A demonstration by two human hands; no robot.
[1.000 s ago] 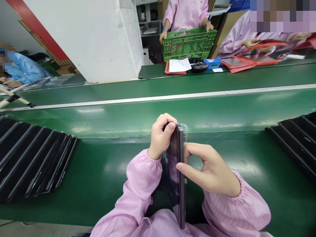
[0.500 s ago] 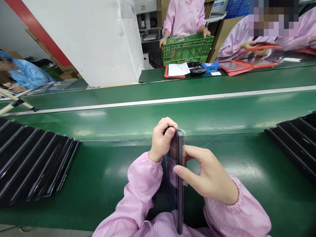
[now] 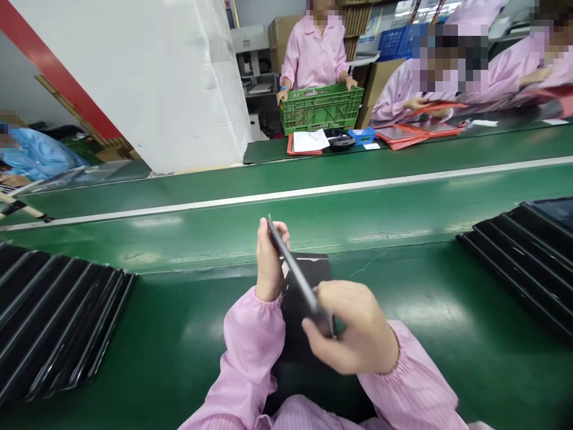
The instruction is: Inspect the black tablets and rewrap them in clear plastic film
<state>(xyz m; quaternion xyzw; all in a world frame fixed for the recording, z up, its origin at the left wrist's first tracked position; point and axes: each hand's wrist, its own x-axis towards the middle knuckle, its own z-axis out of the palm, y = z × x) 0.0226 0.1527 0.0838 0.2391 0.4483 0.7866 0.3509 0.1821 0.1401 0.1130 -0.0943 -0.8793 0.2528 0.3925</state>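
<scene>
A thin dark tablet (image 3: 295, 272) is held edge-on above the bench, slanting from upper left to lower right. My left hand (image 3: 268, 272) is closed on its far end, thumb on the near face and fingers behind. At the near end, my right hand (image 3: 358, 328) pinches the tablet between thumb and fingers; that end is a little blurred. Beneath the tablet lies a flat black sheet or sleeve (image 3: 299, 343) with a pale strip near its far edge. My forearms hide part of it.
Rows of overlapping black glossy flat items lie at left (image 3: 49, 322) and right (image 3: 514, 257). A pale rail (image 3: 286, 195) crosses the green bench. Opposite, a person holds a green crate (image 3: 322, 107); others sit near red sleeves (image 3: 403, 137). A white wrapped block (image 3: 192, 89) stands behind.
The tablet has turned from upright and lengthwise to a slant, its near end raised away from my body. My right hand has shifted to that end. The black sheet beneath now shows.
</scene>
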